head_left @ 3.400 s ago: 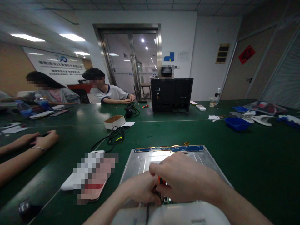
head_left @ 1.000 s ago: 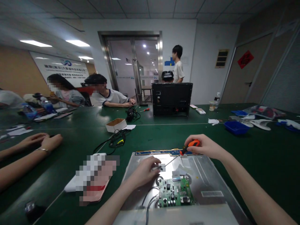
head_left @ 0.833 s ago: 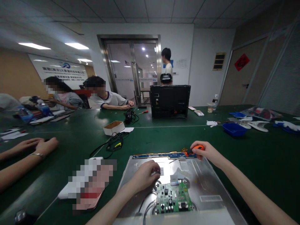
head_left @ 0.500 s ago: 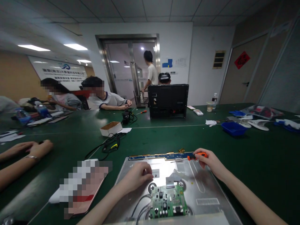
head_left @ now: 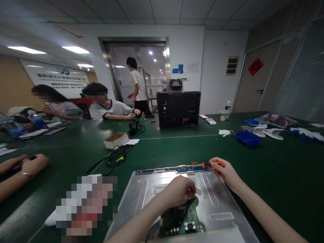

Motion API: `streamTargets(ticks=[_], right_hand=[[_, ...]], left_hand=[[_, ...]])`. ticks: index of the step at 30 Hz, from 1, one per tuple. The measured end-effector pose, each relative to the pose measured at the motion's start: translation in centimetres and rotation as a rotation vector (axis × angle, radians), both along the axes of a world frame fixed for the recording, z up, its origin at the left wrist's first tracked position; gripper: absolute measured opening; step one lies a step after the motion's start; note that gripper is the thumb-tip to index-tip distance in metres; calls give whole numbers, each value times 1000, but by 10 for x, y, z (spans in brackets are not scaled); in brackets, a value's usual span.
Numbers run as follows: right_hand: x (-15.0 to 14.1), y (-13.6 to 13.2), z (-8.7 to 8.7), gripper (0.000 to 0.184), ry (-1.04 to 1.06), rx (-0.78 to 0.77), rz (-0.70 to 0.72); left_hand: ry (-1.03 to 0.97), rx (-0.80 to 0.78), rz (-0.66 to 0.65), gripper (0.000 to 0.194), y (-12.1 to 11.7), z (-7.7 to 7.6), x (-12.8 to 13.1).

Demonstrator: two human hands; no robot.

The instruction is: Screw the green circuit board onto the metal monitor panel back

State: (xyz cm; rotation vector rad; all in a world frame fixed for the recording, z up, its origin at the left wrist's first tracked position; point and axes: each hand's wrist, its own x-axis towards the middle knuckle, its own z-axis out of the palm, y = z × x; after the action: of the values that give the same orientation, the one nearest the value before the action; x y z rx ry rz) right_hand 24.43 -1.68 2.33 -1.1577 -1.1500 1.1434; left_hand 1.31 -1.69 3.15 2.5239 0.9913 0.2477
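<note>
A flat silver metal panel [head_left: 222, 204], the back of a display, lies before me. A green circuit board [head_left: 179, 221] is mounted on it, and a narrow blue circuit strip [head_left: 162, 169] runs along its far edge. My left hand [head_left: 181, 190] is closed in a pinch above the green board's far end. A pale strip of tape [head_left: 198, 191] shows at its fingertips. At the panel's far right corner, my right hand [head_left: 225, 172] grips an orange-and-black screwdriver [head_left: 217, 164], which points left over the blue strip. Part of the green board is hidden under my left hand and forearm.
A pixelated phone-like object [head_left: 88, 206] lies left of the panel. Beyond are black cables [head_left: 116, 158], a small open box [head_left: 116, 140], a black monitor frame [head_left: 178, 109] and a blue tray [head_left: 248, 138]. Another person's hands [head_left: 35, 163] rest on the table at left.
My left hand has moved right and closed at the pale tape beside the green board. My right hand keeps the screwdriver near the corner. A person in the background has walked left.
</note>
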Motion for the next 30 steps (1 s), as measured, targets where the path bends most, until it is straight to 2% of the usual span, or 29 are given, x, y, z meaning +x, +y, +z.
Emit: streamTargets(ticks=[3, 7, 12, 18, 23, 30], right_hand=[[-1, -2, 2, 54, -3, -7, 2], [-1, -3, 2, 51, -11, -10, 18], [-2, -5, 0, 50, -29, 0, 33], [-3, -4, -1, 51, -46, 10, 32], [-1, -4, 3, 52, -52, 14, 22], [2, -7, 7, 51, -34, 26, 7]], left_hand=[[-15, 17, 9, 5, 0, -5, -2], [-34, 68, -38, 3, -3, -12, -6], [-42, 120, -71, 5, -6, -14, -6], [-19, 122, -132, 13, -10, -10, -8], [-17, 155, -182, 14, -9, -9, -12], [7, 177, -86, 7, -8, -17, -7]])
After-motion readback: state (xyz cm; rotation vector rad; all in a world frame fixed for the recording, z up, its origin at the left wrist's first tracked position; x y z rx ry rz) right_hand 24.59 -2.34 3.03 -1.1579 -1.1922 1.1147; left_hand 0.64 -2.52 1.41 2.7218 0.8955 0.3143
